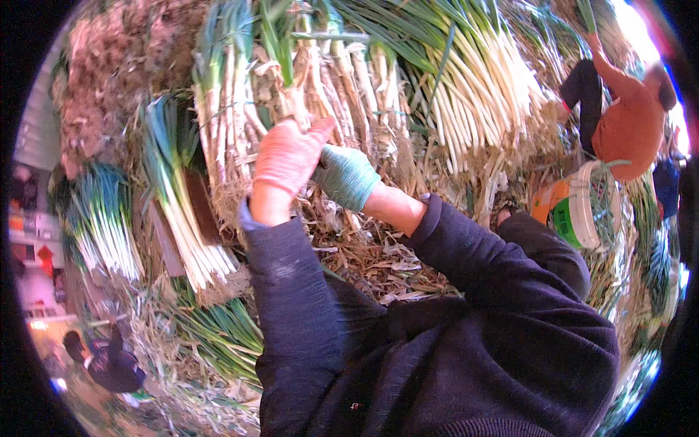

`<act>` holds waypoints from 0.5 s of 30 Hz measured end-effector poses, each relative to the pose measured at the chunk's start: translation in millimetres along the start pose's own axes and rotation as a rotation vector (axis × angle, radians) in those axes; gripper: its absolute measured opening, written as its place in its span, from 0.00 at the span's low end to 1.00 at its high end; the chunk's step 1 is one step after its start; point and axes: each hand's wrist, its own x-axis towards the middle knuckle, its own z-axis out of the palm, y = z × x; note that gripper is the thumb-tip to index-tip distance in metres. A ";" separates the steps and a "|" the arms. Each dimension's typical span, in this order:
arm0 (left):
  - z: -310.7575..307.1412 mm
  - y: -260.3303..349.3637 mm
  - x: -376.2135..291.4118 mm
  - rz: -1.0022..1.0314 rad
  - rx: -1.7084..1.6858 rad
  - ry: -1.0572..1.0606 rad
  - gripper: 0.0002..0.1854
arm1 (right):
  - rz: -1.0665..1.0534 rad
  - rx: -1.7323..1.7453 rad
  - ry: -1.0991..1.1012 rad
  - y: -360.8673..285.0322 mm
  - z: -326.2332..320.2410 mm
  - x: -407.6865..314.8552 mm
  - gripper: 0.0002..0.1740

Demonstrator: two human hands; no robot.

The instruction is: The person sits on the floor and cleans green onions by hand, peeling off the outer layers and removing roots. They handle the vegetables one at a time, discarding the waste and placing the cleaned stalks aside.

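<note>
My left hand (289, 157), in a pink-orange glove, is closed around a leek-like green onion stalk (295, 102). Its pale, papery lower part comes out above the fist, and its green leaves reach away from me. Against the left hand's side is my right hand (350, 178) in a green knit glove. The right fingers are curled and partly hidden, so what they grip is not visible. Just beyond both hands lie unpeeled onions (344, 82) with dry brown skins. A tied bundle (223, 109) of similar stalks sits to their left.
Cleaned white onions (475, 93) are heaped at upper right; more bundles (196, 235) lie left. Peeled skins (371, 257) cover the ground below my hands. A bucket (587, 205) stands right, near a seated person (628, 120). Another person (112, 363) is at lower left.
</note>
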 end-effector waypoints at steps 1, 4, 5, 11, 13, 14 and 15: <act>-12.7 -7.9 -29.8 0.053 -0.050 0.121 0.25 | -0.039 0.046 -0.019 -22.6 15.5 -7.8 0.10; -26.8 11.5 -70.5 0.230 -0.248 0.433 0.21 | 0.081 0.099 0.002 -71.2 0.4 -43.9 0.09; -40.6 4.6 -87.7 0.183 -0.474 0.578 0.19 | 0.125 0.109 -0.057 -94.0 -1.3 -58.1 0.11; -158.0 -83.7 -246.8 -0.019 -0.794 1.239 0.16 | 0.178 -0.467 -0.722 -51.9 36.0 -169.4 0.20; -166.4 -155.2 -284.8 -0.207 -0.488 1.230 0.17 | 0.490 -0.336 -0.763 -18.7 19.0 -190.1 0.24; -168.7 -203.7 -305.1 -0.274 -0.390 1.169 0.20 | 0.412 -0.447 -0.749 10.2 10.5 -200.1 0.24; -168.6 -249.3 -324.0 -0.339 -0.294 1.104 0.24 | 0.334 -0.557 -0.732 37.5 6.4 -210.1 0.24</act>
